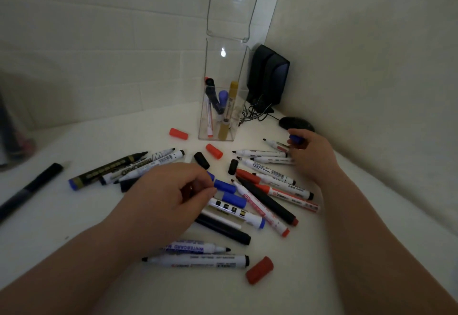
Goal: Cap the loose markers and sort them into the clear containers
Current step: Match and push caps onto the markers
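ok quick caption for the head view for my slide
Left hand pinches a blue cap in the marker pile, right hand holds a second blue cap, clear container behind.

White tabletop (74, 215). Clear plastic container (223, 66), far centre — gold marker (229, 110) inside. Red cylindrical plastic cap (259, 270), near right. Black plastic cap (201, 160), centre. Blue plastic cap (224, 186), centre; second blue cap (296, 138), far right. Black marker with gold lettering and blue end (106, 169), left. White marker with blue lettering (193, 247), near — black tip.
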A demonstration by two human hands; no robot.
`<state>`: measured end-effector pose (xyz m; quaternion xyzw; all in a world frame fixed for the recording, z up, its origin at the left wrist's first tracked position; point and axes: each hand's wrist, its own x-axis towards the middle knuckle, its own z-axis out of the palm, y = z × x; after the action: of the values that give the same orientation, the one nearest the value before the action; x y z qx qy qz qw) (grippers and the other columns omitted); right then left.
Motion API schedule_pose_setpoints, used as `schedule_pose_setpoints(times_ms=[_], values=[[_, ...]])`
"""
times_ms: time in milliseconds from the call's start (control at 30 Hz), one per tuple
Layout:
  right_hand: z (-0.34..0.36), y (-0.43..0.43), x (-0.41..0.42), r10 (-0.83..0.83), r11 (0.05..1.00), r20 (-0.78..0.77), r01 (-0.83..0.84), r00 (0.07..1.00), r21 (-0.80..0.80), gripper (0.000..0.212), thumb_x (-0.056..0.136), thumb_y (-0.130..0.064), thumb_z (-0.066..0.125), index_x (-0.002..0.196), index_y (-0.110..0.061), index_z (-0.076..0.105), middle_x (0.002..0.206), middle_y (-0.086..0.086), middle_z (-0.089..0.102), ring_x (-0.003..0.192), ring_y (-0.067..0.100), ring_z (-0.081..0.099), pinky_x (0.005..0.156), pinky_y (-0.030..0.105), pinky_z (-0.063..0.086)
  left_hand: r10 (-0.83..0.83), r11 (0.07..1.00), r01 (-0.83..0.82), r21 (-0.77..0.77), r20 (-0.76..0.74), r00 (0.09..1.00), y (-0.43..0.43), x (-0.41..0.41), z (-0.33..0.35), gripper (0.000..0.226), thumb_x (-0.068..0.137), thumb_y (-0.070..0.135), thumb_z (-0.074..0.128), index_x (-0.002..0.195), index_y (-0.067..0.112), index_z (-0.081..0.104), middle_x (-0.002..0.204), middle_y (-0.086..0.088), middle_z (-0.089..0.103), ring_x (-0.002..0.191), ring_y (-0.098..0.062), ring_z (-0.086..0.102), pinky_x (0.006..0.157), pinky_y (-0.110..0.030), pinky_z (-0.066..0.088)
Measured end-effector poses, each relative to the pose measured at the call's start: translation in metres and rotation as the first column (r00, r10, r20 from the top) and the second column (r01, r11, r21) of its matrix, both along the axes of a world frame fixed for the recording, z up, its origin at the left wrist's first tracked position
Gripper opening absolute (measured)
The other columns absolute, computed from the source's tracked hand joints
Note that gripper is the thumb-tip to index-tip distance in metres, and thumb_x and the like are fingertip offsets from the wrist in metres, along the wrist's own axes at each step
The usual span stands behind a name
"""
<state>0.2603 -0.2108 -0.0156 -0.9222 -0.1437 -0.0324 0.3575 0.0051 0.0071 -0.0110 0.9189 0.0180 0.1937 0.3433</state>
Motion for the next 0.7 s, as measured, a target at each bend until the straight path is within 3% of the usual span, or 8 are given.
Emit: schedule_pose_setpoints(times_ms=[100, 167, 333, 467, 567, 633, 700], values=[[0.003, 0.001, -0.002, 0.001, 0.997, 0.057, -0.005, 0.998, 0.073, 0.044, 0.092, -0.006, 0.062, 0.132, -0.026, 0.061, 0.108, -0.006, 0.067, 0.101, 0.013, 0.065, 0.1, 0.031, 0.049, 0.037, 0.999, -0.036, -0.006, 0.022, 0.999, 0.001, -0.001, 0.003, 0.011, 0.085, 0.043, 0.059, 0.088, 0.038, 0.069, 0.072, 0.021, 0.06, 0.086, 0.0, 0.057, 0.074, -0.009, 0.043], [0.004, 0.002, -0.004, 0.036, 0.999, 0.067, -0.035, 0.997, -0.015, 0.047, 0.09, -0.009, 0.064, 0.133, -0.026, 0.06, 0.111, -0.005, 0.066, 0.102, 0.015, 0.064, 0.099, 0.029, 0.048, 0.041, 0.999, -0.041, 0.005, 0.02, 0.999, 0.002, -0.001, 0.004, 0.012, 0.085, 0.044, 0.059, 0.088, 0.038, 0.068, 0.073, 0.022, 0.06, 0.087, 0.001, 0.057, 0.072, -0.009, 0.043], [0.007, -0.002, -0.009, 0.105, 0.994, -0.013, -0.105, 0.994, -0.034, 0.048, 0.086, -0.009, 0.069, 0.129, -0.031, 0.062, 0.11, -0.009, 0.069, 0.103, 0.009, 0.065, 0.102, 0.035, 0.051, 0.033, 0.999, -0.032, -0.012, 0.011, 0.999, 0.002, -0.003, 0.003, 0.008, 0.087, 0.041, 0.063, 0.086, 0.037, 0.069, 0.071, 0.021, 0.06, 0.084, -0.001, 0.058, 0.071, -0.012, 0.045], [0.014, -0.008, -0.014, 0.17, 0.978, -0.103, -0.181, 0.98, -0.106, 0.052, 0.086, -0.006, 0.071, 0.131, -0.03, 0.061, 0.107, -0.009, 0.068, 0.097, 0.001, 0.063, 0.098, 0.028, 0.05, 0.073, 0.996, -0.071, -0.046, 0.051, 0.996, 0.001, -0.006, 0.008, 0.005, 0.086, 0.037, 0.065, 0.082, 0.039, 0.067, 0.075, 0.017, 0.064, 0.08, -0.006, 0.06, 0.069, -0.016, 0.047], [0.015, -0.006, -0.016, 0.161, 0.974, -0.092, -0.174, 0.983, -0.148, 0.054, 0.084, -0.006, 0.071, 0.131, -0.031, 0.06, 0.104, -0.012, 0.066, 0.093, -0.002, 0.061, 0.094, 0.024, 0.048, 0.164, 0.981, -0.153, -0.12, 0.096, 0.982, 0.006, -0.007, 0.012, 0.014, 0.087, 0.027, 0.07, 0.08, 0.039, 0.065, 0.076, 0.018, 0.065, 0.069, -0.003, 0.061, 0.06, -0.01, 0.046], [0.016, -0.002, -0.019, 0.136, 0.975, -0.079, -0.147, 0.988, -0.165, 0.053, 0.085, -0.007, 0.071, 0.131, -0.032, 0.06, 0.107, -0.011, 0.067, 0.097, 0.005, 0.062, 0.101, 0.031, 0.049, 0.262, 0.958, -0.24, -0.155, 0.14, 0.955, 0.01, -0.007, 0.014, 0.012, 0.088, 0.024, 0.071, 0.081, 0.034, 0.067, 0.065, 0.013, 0.064, 0.067, -0.003, 0.061, 0.06, -0.009, 0.046], [0.021, 0.003, -0.026, 0.114, 0.98, -0.047, -0.12, 0.992, -0.159, 0.051, 0.086, -0.01, 0.072, 0.13, -0.032, 0.061, 0.112, -0.009, 0.068, 0.1, 0.007, 0.062, 0.105, 0.035, 0.048, 0.351, 0.926, -0.316, -0.208, 0.163, 0.922, 0.013, -0.007, 0.016, 0.009, 0.089, 0.025, 0.071, 0.083, 0.031, 0.069, 0.067, 0.013, 0.065, 0.069, -0.004, 0.062, 0.061, -0.011, 0.048]])
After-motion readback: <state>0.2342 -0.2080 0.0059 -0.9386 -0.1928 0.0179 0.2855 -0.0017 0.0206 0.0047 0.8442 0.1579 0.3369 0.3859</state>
